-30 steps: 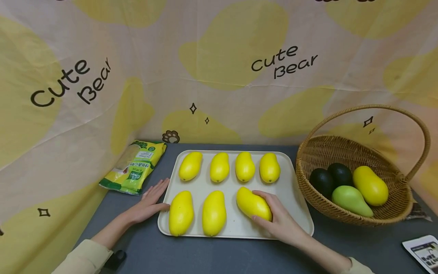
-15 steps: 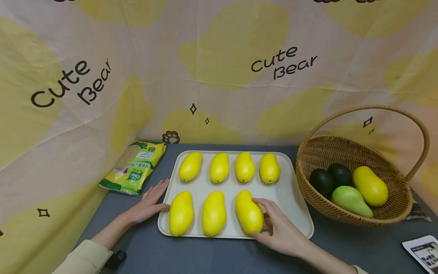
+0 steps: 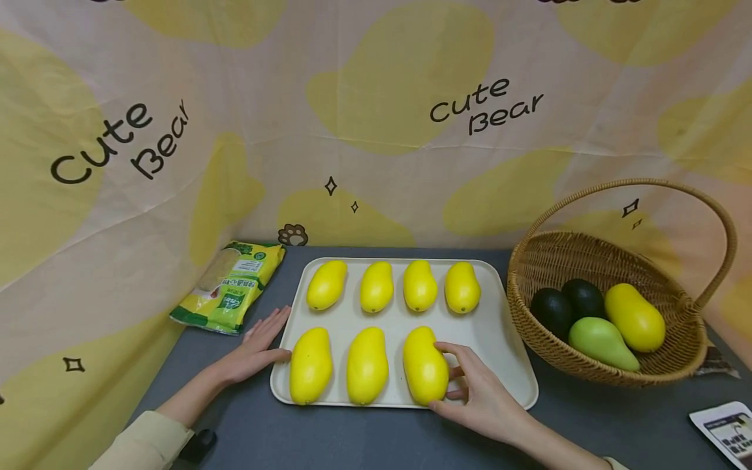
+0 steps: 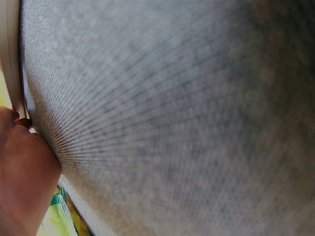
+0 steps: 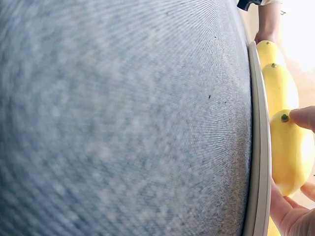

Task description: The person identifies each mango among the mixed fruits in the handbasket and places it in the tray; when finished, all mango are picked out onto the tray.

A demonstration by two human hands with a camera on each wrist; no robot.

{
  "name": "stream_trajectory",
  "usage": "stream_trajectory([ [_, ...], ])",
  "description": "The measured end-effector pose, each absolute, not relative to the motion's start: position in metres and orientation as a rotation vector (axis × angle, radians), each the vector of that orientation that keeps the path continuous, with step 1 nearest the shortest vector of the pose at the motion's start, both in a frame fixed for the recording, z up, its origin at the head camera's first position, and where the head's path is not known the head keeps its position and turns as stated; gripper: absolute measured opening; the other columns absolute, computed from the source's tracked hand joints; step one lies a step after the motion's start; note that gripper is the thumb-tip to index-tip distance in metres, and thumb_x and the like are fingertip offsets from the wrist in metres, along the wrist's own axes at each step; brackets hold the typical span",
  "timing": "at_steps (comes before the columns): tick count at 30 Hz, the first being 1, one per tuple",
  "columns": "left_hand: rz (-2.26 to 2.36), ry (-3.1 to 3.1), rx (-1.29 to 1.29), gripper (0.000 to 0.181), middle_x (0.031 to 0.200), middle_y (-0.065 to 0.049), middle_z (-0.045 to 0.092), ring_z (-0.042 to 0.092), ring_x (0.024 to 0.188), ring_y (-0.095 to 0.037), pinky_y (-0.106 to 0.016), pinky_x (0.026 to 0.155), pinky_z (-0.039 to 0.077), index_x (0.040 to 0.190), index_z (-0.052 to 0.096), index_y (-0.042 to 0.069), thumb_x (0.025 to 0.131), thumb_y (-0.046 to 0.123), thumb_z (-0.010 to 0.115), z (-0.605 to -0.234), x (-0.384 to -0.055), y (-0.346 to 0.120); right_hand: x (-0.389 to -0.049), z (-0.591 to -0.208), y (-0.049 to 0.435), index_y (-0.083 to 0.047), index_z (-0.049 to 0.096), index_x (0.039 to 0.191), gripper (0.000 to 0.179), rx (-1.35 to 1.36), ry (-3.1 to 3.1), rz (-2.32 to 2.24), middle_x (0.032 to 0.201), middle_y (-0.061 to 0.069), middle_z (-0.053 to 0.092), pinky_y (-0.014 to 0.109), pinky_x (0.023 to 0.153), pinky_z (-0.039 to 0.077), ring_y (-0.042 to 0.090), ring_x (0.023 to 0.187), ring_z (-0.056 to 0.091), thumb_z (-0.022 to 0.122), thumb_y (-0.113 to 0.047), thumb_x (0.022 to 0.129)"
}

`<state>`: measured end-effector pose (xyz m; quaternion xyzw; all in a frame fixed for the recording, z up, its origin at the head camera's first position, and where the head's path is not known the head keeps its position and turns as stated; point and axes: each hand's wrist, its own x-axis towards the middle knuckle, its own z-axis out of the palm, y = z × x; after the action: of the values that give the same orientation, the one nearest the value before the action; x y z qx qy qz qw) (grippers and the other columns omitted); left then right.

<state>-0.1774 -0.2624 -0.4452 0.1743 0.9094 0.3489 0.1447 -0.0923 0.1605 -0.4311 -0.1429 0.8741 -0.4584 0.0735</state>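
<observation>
On a pale tray [image 3: 493,365] lie yellow mangoes in two rows, several at the back and three in front. My right hand [image 3: 484,398] holds the front row's rightmost mango [image 3: 425,367] from its right side. The thumb is at its near end and the forefinger higher up its side. In the right wrist view, the thumb touches this mango [image 5: 290,152] beside its stem spot, while other fingers lie at its far side. With fingers extended, my left hand [image 3: 252,356] rests at the tray's left edge, thumb beside the front-left mango [image 3: 311,367].
A wicker basket [image 3: 611,372] at the right holds two dark avocados [image 3: 552,313], a green pear [image 3: 602,343] and another mango [image 3: 634,318]. A yellow-green food packet [image 3: 232,287] lies behind my left hand. A white card-like item [image 3: 725,431] sits at front right.
The front-right mango has turned from slanted to nearly upright in line with its neighbours. My right hand has shifted from over it to its right side. The left hand has stayed put.
</observation>
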Motion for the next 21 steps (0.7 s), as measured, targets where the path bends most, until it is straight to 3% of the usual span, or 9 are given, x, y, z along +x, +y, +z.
stream_trajectory([
  [21,0.992,2.627,0.491,0.086,0.162,-0.019,0.008,-0.003,0.147,-0.040,-0.060,0.111,-0.008,0.157,0.010,0.006,0.094,0.041,0.057,-0.4458,-0.1780,-0.2622,-0.0930,-0.4284,0.1608,-0.015,0.037,0.141,0.088,-0.330,2.600,-1.354,0.125,0.010,0.048,0.021,0.069,0.055,0.015,0.088,0.061,0.087,-0.035,0.072],
])
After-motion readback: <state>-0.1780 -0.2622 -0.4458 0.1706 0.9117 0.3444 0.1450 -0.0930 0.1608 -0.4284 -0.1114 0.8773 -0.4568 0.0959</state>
